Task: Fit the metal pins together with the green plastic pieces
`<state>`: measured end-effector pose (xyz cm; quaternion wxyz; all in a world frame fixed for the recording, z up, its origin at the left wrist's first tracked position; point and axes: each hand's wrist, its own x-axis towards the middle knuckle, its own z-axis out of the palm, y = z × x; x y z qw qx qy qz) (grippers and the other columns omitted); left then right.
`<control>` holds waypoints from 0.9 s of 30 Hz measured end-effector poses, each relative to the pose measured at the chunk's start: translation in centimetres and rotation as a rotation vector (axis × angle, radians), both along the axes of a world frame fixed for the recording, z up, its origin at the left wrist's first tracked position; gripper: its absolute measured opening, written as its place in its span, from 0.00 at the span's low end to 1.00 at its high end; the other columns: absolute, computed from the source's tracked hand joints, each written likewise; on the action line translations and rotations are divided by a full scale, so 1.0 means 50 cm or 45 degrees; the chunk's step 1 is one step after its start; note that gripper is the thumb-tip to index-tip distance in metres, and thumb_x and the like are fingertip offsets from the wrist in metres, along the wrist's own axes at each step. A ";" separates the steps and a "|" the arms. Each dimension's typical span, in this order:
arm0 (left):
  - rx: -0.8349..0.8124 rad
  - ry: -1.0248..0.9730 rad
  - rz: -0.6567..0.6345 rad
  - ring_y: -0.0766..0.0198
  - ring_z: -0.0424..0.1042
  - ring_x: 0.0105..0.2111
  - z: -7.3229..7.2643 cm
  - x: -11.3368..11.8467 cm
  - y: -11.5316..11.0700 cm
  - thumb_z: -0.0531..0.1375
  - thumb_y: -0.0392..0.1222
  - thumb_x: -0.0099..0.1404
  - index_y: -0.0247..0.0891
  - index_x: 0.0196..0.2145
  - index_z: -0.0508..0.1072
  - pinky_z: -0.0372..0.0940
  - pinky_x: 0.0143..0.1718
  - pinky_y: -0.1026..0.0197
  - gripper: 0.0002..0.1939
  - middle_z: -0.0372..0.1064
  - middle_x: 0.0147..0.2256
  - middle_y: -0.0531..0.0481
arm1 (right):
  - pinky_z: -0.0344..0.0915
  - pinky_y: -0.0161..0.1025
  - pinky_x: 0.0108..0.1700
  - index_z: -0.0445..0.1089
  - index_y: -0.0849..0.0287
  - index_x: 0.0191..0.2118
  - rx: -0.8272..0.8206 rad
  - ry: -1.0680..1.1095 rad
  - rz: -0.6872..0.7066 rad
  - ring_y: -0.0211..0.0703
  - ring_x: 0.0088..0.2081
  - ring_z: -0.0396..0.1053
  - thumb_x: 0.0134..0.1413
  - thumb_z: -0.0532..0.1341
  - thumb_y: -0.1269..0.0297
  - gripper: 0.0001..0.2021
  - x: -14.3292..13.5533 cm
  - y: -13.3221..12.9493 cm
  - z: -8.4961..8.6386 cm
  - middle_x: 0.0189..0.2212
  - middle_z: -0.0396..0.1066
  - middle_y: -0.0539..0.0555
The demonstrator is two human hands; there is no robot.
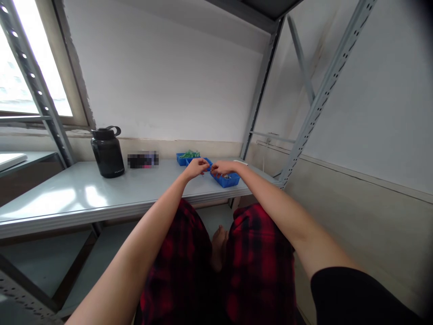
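My left hand (197, 167) and my right hand (222, 168) are close together above the shelf top. The fingers of both are bent into pinches, and whatever sits in them is too small to make out. Under my right hand stands a blue tray (229, 183) with small shiny pieces in it. Behind my left hand is a second blue tray (189, 161), partly hidden by that hand. A third blue tray (181, 161), farther back, holds a heap of green pieces (191, 154).
A dark bottle (107, 153) with a loop lid stands on the grey shelf (152, 185) at left, beside a blurred-out object (142, 160). Perforated metal uprights (324, 99) frame the shelf. A flat white object (241, 162) lies behind my right wrist. My knees are below the edge.
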<state>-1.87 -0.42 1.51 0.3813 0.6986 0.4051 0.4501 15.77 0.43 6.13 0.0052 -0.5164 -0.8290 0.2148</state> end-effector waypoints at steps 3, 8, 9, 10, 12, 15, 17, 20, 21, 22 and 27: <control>0.015 -0.004 0.026 0.61 0.74 0.32 0.003 0.003 -0.003 0.65 0.41 0.60 0.33 0.30 0.74 0.68 0.28 0.65 0.08 0.74 0.29 0.46 | 0.64 0.34 0.31 0.74 0.60 0.37 0.150 0.013 0.058 0.43 0.33 0.72 0.58 0.62 0.63 0.07 -0.002 0.004 0.001 0.33 0.76 0.56; 0.001 -0.027 0.026 0.60 0.75 0.34 0.004 0.002 -0.005 0.66 0.49 0.60 0.34 0.31 0.74 0.69 0.30 0.64 0.14 0.75 0.30 0.46 | 0.60 0.35 0.31 0.73 0.61 0.31 0.430 -0.002 0.081 0.41 0.29 0.68 0.58 0.60 0.62 0.10 -0.009 0.012 0.000 0.28 0.74 0.54; 0.001 -0.023 0.014 0.60 0.75 0.34 0.004 0.001 -0.005 0.66 0.51 0.60 0.34 0.32 0.75 0.68 0.30 0.64 0.15 0.75 0.31 0.46 | 0.60 0.35 0.30 0.73 0.61 0.30 0.454 -0.011 0.077 0.40 0.29 0.68 0.57 0.59 0.64 0.08 -0.012 0.011 0.000 0.28 0.74 0.53; 0.004 -0.019 0.004 0.60 0.75 0.35 0.004 0.000 -0.005 0.66 0.52 0.60 0.34 0.32 0.75 0.68 0.30 0.64 0.16 0.76 0.31 0.45 | 0.59 0.34 0.30 0.72 0.61 0.30 0.461 -0.013 0.074 0.40 0.29 0.68 0.56 0.59 0.67 0.07 -0.015 0.010 0.000 0.28 0.74 0.53; 0.013 -0.019 0.005 0.60 0.75 0.34 0.004 -0.001 -0.005 0.66 0.52 0.61 0.34 0.33 0.76 0.68 0.31 0.64 0.16 0.76 0.33 0.45 | 0.59 0.33 0.30 0.72 0.61 0.30 0.431 0.029 0.060 0.39 0.28 0.68 0.54 0.59 0.69 0.05 -0.018 0.009 0.000 0.27 0.74 0.53; -0.009 -0.037 0.049 0.61 0.75 0.33 0.006 -0.001 -0.004 0.63 0.49 0.64 0.34 0.35 0.75 0.68 0.30 0.64 0.14 0.76 0.35 0.45 | 0.61 0.32 0.29 0.71 0.61 0.31 0.349 0.229 0.030 0.38 0.28 0.69 0.54 0.60 0.68 0.04 -0.016 0.012 -0.002 0.29 0.75 0.53; -0.053 -0.038 0.061 0.61 0.75 0.33 0.008 -0.001 -0.005 0.61 0.45 0.66 0.33 0.38 0.74 0.68 0.30 0.64 0.11 0.77 0.36 0.44 | 0.63 0.31 0.30 0.71 0.61 0.32 0.306 0.385 0.030 0.38 0.30 0.71 0.56 0.60 0.65 0.05 -0.011 0.015 -0.003 0.30 0.76 0.53; -0.106 -0.003 0.030 0.64 0.75 0.32 0.010 -0.001 -0.008 0.57 0.40 0.68 0.33 0.39 0.75 0.68 0.30 0.65 0.09 0.77 0.38 0.43 | 0.64 0.29 0.31 0.72 0.61 0.34 0.243 0.518 0.027 0.38 0.32 0.72 0.56 0.62 0.64 0.05 -0.004 0.017 -0.002 0.31 0.76 0.53; -0.113 0.015 0.018 0.65 0.75 0.32 0.011 -0.001 -0.009 0.57 0.40 0.68 0.33 0.38 0.75 0.68 0.30 0.66 0.09 0.77 0.38 0.44 | 0.65 0.29 0.31 0.73 0.61 0.34 0.230 0.541 0.018 0.38 0.32 0.72 0.56 0.63 0.65 0.05 -0.002 0.016 -0.001 0.31 0.76 0.54; -0.115 0.031 0.010 0.65 0.74 0.31 0.011 -0.001 -0.010 0.56 0.39 0.68 0.33 0.37 0.76 0.68 0.30 0.66 0.09 0.77 0.38 0.44 | 0.65 0.29 0.31 0.73 0.62 0.34 0.225 0.554 0.003 0.38 0.33 0.72 0.56 0.63 0.66 0.05 0.000 0.015 0.000 0.31 0.76 0.54; -0.115 0.049 -0.003 0.66 0.73 0.28 0.007 -0.004 -0.010 0.60 0.42 0.65 0.34 0.34 0.77 0.68 0.29 0.65 0.09 0.77 0.33 0.45 | 0.64 0.30 0.31 0.74 0.62 0.37 0.246 0.541 -0.045 0.39 0.34 0.73 0.56 0.62 0.68 0.05 0.002 0.010 0.006 0.33 0.77 0.55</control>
